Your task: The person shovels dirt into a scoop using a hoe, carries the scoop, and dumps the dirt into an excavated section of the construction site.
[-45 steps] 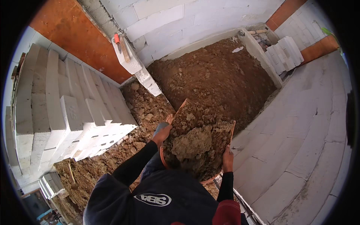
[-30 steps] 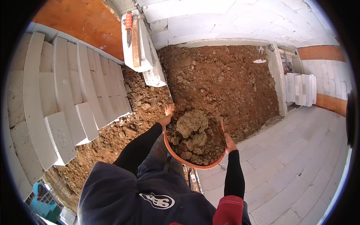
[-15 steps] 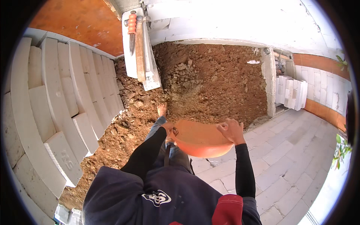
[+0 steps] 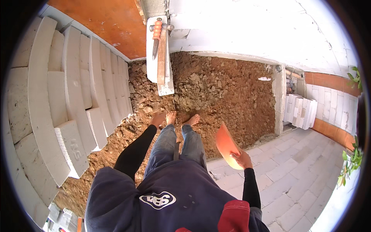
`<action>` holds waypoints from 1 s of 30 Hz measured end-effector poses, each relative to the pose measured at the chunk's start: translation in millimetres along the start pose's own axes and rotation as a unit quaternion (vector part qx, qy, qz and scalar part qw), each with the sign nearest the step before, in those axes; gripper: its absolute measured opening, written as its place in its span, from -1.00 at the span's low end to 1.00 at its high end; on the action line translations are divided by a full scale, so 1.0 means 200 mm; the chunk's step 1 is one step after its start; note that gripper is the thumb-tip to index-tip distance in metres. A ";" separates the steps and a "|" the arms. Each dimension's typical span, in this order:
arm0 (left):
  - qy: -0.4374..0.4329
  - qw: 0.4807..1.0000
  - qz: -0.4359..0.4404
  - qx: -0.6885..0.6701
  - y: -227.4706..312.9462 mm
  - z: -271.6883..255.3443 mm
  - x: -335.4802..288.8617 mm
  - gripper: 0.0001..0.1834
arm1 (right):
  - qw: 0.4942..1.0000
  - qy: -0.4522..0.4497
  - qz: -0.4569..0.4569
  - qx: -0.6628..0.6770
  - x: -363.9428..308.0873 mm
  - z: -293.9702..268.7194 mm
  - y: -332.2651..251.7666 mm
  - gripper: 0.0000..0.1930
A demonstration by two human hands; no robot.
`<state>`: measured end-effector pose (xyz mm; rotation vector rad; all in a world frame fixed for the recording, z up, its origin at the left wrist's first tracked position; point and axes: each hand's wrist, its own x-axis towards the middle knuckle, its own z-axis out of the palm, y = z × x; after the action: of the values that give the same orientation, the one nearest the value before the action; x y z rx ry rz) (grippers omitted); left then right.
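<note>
An orange basin (image 4: 225,145), tipped up on its side, hangs from my right hand (image 4: 242,159), whose fingers are closed on its wall. Most of its inside is turned out of sight. My left hand (image 4: 157,119) reaches down over the soil beside my bare left foot (image 4: 171,117); it holds nothing, and its fingers look stretched out. Both feet stand on rough brown soil (image 4: 228,85). Ahead, a hammer (image 4: 162,58) with a wooden handle and a chisel (image 4: 156,36) with an orange grip lie on white blocks (image 4: 165,89).
Long white blocks are stacked in a stepped pile (image 4: 69,100) on the left. A paved block floor (image 4: 293,166) spreads to the right behind a concrete post (image 4: 279,100). Smaller blocks (image 4: 301,111) stand past it. A white wall (image 4: 239,31) closes the far side.
My left hand has let go of the basin and moved left. The basin, now in my right hand only, has swung from level to upright on its side. My right foot has come into view.
</note>
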<state>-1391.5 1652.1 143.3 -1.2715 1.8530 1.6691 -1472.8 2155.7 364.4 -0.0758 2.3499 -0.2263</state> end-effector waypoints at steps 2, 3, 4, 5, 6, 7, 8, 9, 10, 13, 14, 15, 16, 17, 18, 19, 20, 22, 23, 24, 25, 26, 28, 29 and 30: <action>0.082 0.992 0.030 0.089 -0.01 -0.28 -0.01 -0.34 | 0.996 -0.006 0.093 -0.002 -0.02 0.11 0.13 -0.23; 0.088 0.994 0.039 0.052 -0.07 -0.44 -0.01 -0.37 | 0.995 -0.010 0.103 -0.007 -0.01 0.17 0.17 -0.25; 0.048 0.997 -0.034 -0.047 0.20 -0.34 -0.10 -0.37 | 0.987 0.004 0.160 -0.002 -0.10 0.26 0.33 -0.26; 0.120 0.991 0.042 -0.045 0.09 -0.50 -0.07 -0.38 | 0.990 -0.001 0.140 0.018 -0.06 0.29 0.29 -0.28; 0.135 0.987 0.022 -0.087 0.14 -0.53 -0.12 -0.38 | 0.989 -0.002 0.144 0.035 -0.08 0.34 0.31 -0.30; 0.146 0.981 0.050 -0.119 0.19 -0.53 -0.13 -0.38 | 0.987 0.003 0.156 0.037 -0.06 0.42 0.40 -0.35; 0.162 0.972 0.078 -0.150 0.23 -0.55 -0.13 -0.38 | 0.988 0.007 0.149 0.044 -0.03 0.48 0.44 -0.35; 0.168 0.971 0.085 -0.149 0.28 -0.56 -0.14 -0.38 | 0.986 -0.025 0.149 0.063 0.01 0.52 0.47 -0.36; 0.189 0.958 0.099 -0.191 0.35 -0.53 -0.16 -0.36 | 0.983 -0.056 0.154 0.084 0.03 0.56 0.51 -0.36; 0.270 0.909 0.178 -0.264 0.63 -0.38 -0.08 -0.32 | 0.980 -0.126 0.147 0.051 0.14 0.61 0.52 -0.31; 0.331 0.868 0.228 -0.291 0.70 -0.35 -0.07 -0.29 | 0.982 -0.102 0.127 0.099 0.15 0.60 0.48 -0.30; 0.344 0.873 0.269 -0.217 0.77 -0.34 -0.06 -0.27 | 0.982 -0.095 0.117 0.118 0.18 0.57 0.44 -0.30; 0.359 0.868 0.309 -0.147 0.86 -0.34 -0.08 -0.25 | 0.981 -0.092 0.111 0.126 0.22 0.53 0.44 -0.31; 0.363 0.872 0.285 -0.163 1.07 -0.33 -0.15 -0.24 | 0.980 -0.089 0.114 0.133 0.25 0.50 0.45 -0.31; 0.372 0.873 0.258 -0.179 1.23 -0.32 -0.22 -0.22 | 0.980 -0.090 0.113 0.137 0.29 0.46 0.46 -0.32; 0.379 0.872 0.254 -0.178 1.34 -0.31 -0.26 -0.22 | 0.980 -0.092 0.110 0.137 0.34 0.42 0.46 -0.32; 0.368 0.878 0.264 -0.154 1.45 -0.30 -0.25 -0.18 | 0.980 -0.091 0.109 0.140 0.41 0.39 0.47 -0.33; 0.359 0.884 0.271 -0.127 1.57 -0.26 -0.19 -0.13 | 0.980 -0.092 0.108 0.142 0.49 0.30 0.52 -0.34; 0.371 0.893 0.253 -0.026 1.61 -0.24 -0.16 -0.08 | 0.980 -0.091 0.105 0.145 0.56 0.27 0.53 -0.34; 0.378 0.893 0.232 0.075 1.63 -0.21 -0.15 -0.02 | 0.979 -0.094 0.103 0.146 0.58 0.26 0.55 -0.34; 0.382 0.891 0.232 0.077 1.64 -0.18 -0.12 -0.02 | 0.979 -0.095 0.100 0.149 0.62 0.24 0.57 -0.35; 0.403 0.886 0.197 0.121 1.64 -0.14 -0.09 0.00 | 0.979 -0.096 0.097 0.150 0.66 0.23 0.60 -0.35; 0.441 0.865 0.121 0.206 1.63 -0.08 -0.04 0.04 | 0.979 -0.100 0.096 0.148 0.77 0.19 0.64 -0.36; 0.452 0.865 0.136 0.169 1.62 -0.10 -0.03 0.02 | 0.979 -0.102 0.096 0.147 0.85 0.16 0.67 -0.37; 0.449 0.867 0.135 0.170 1.59 -0.10 0.01 0.02 | 0.977 -0.097 0.113 0.155 0.93 0.20 0.80 -0.31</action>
<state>-1635.2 1604.6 342.6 -1.8605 2.7903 0.7657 -1575.2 2283.7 177.8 0.3068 2.0821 -0.4474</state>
